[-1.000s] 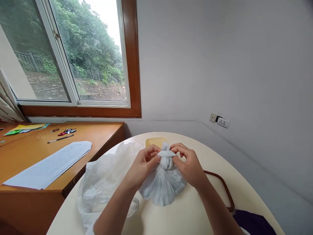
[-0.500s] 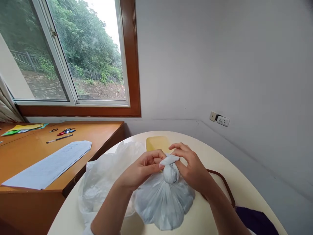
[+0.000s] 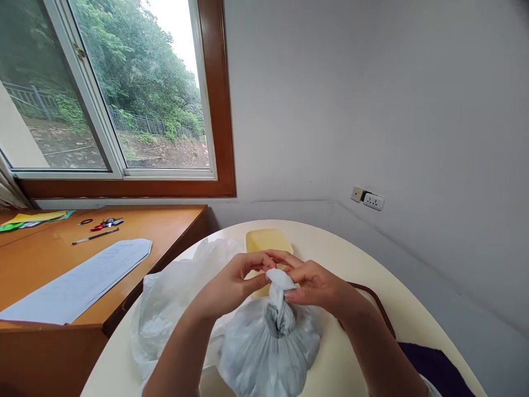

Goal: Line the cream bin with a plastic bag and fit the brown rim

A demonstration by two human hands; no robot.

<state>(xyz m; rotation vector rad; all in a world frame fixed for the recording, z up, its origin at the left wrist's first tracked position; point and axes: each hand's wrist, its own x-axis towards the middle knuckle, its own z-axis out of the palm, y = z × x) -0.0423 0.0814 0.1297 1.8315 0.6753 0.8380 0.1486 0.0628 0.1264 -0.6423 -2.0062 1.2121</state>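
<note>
A whitish plastic bag stands on the round table, its neck twisted and knotted at the top. My left hand pinches the bag's gathered top from the left between thumb and fingers. From the right, my right hand grips the same twisted top, its thumb below and its fingers reaching over toward the left fingertips. What the bag holds cannot be made out through the plastic. Just beyond the hands sits a pale yellow tray, partly hidden by them.
Left of my arms lies a crumpled clear plastic bag on the round table. A brown strap and dark purple cloth are at right. The wooden desk carries paper sheets, a pen and keys.
My right hand has moved onto the bag's top and its fingers have closed there. The neck is pulled up longer and the knot looks looser. The view has shifted slightly.
</note>
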